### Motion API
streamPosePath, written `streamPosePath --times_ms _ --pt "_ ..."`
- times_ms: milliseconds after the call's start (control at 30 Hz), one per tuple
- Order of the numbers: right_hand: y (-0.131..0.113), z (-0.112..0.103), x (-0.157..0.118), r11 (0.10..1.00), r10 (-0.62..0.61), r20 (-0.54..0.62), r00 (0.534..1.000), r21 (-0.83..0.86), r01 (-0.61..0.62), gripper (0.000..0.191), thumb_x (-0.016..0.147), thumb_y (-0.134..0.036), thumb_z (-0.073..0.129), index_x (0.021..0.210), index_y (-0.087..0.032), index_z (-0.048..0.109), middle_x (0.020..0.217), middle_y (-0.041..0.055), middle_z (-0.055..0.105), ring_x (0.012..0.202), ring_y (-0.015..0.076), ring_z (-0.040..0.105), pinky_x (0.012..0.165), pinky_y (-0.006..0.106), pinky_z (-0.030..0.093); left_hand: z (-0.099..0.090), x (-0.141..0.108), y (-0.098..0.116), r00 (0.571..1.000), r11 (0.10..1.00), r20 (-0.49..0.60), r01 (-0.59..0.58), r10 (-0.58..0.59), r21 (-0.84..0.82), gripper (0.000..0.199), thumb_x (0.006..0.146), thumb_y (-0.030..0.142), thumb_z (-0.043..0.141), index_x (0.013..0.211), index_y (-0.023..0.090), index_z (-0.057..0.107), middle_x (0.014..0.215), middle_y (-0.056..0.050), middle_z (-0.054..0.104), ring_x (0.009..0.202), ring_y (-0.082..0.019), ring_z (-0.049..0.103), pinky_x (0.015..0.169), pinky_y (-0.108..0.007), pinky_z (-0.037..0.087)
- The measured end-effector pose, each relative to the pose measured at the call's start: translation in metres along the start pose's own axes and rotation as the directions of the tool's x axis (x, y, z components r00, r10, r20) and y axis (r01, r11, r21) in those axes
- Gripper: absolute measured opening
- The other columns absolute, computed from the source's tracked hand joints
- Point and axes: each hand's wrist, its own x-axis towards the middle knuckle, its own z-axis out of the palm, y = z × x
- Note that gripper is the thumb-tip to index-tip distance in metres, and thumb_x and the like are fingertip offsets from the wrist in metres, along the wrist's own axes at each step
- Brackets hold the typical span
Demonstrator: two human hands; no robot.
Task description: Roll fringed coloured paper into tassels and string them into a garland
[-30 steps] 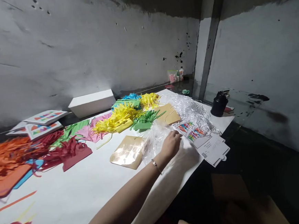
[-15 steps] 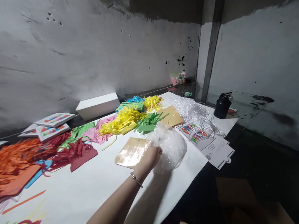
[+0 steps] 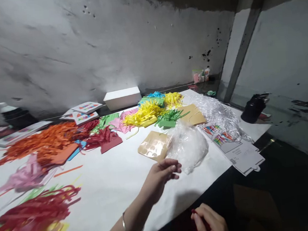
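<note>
My left hand, with a silver bangle on its wrist, hangs over the white sheet with its fingers apart and nothing in them. Just beyond it lie a clear plastic bag and a brown envelope with round shiny stickers. At the bottom, past the sheet's edge, my right hand pinches a dark red strip, its lower part dim against the dark.
Fringed paper bundles in orange, red, yellow and green lie across the sheet. White shreds, printed cards and a black jar are at the right; a white box stands behind.
My left hand has drawn back from the plastic bag and its fingers have opened. My right hand has come further into view, showing the dark red strip. The view has swung to the left.
</note>
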Motion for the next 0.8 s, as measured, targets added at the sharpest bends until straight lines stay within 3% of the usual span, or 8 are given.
streamPosePath --times_ms 100,200,333,467,567,800 --pt "-0.023 -0.006 0.028 0.99 0.064 0.003 0.998 0.125 -0.064 0.022 0.098 -0.017 0.045 0.085 -0.021 0.062 0.07 0.0008 0.061 0.06 0.0133 0.062 0.056 0.021 0.049 -0.004 -0.048 -0.014 0.996 0.957 -0.04 0.071 -0.085 -0.28 0.026 0.065 0.028 0.088 0.081 0.013 0.074 0.082 -0.01 0.077 0.069 -0.015 0.066 0.062 -0.025 0.053" --pt "-0.047 0.004 0.051 0.986 -0.01 0.063 0.998 0.165 -0.001 0.019 0.098 -0.013 0.045 0.091 -0.02 0.061 0.072 0.0009 0.06 0.061 0.0132 0.061 0.058 0.022 0.048 -0.012 -0.08 -0.023 0.99 0.939 -0.104 0.051 -0.092 -0.341 0.021 0.063 0.023 0.09 0.076 0.015 0.076 0.079 -0.007 0.078 0.069 -0.014 0.066 0.067 -0.024 0.053" --pt "-0.069 0.028 0.065 0.981 -0.152 0.162 0.975 0.145 0.129 0.019 0.095 -0.008 0.045 0.092 -0.019 0.06 0.072 0.0021 0.06 0.063 0.0142 0.06 0.058 0.024 0.047 -0.03 -0.107 -0.023 0.978 0.981 -0.21 -0.055 0.015 -0.186 0.014 0.071 0.022 0.085 0.082 0.018 0.077 0.084 -0.005 0.076 0.078 -0.017 0.068 0.075 -0.026 0.055" --pt "-0.076 0.043 0.064 0.978 -0.183 0.252 0.95 0.146 0.149 0.018 0.095 -0.008 0.044 0.094 -0.019 0.058 0.072 0.0021 0.059 0.063 0.0147 0.058 0.057 0.025 0.047 -0.046 -0.126 -0.022 0.95 0.983 -0.267 -0.181 0.164 -0.039 0.009 0.077 0.019 0.079 0.084 0.021 0.073 0.082 -0.002 0.07 0.075 -0.017 0.067 0.072 -0.027 0.056" --pt "-0.078 0.049 0.063 0.976 -0.209 0.312 0.927 0.132 0.176 0.019 0.095 -0.007 0.044 0.096 -0.019 0.058 0.073 0.0027 0.059 0.064 0.0154 0.058 0.058 0.026 0.046 -0.053 -0.134 -0.024 0.942 0.978 -0.263 -0.204 0.21 0.051 0.006 0.081 0.018 0.075 0.084 0.02 0.071 0.08 -0.003 0.069 0.076 -0.018 0.066 0.071 -0.027 0.056" --pt "-0.088 0.051 0.068 0.921 -0.379 0.33 0.865 0.046 0.386 0.021 0.092 -0.003 0.043 0.086 -0.018 0.057 0.067 0.0023 0.056 0.06 0.0162 0.053 0.056 0.029 0.039 -0.061 -0.146 -0.036 0.919 0.922 -0.174 -0.312 0.354 0.229 0.01 0.094 0.026 0.059 0.093 0.019 0.066 0.086 -0.005 0.064 0.071 -0.015 0.061 0.066 -0.026 0.054"
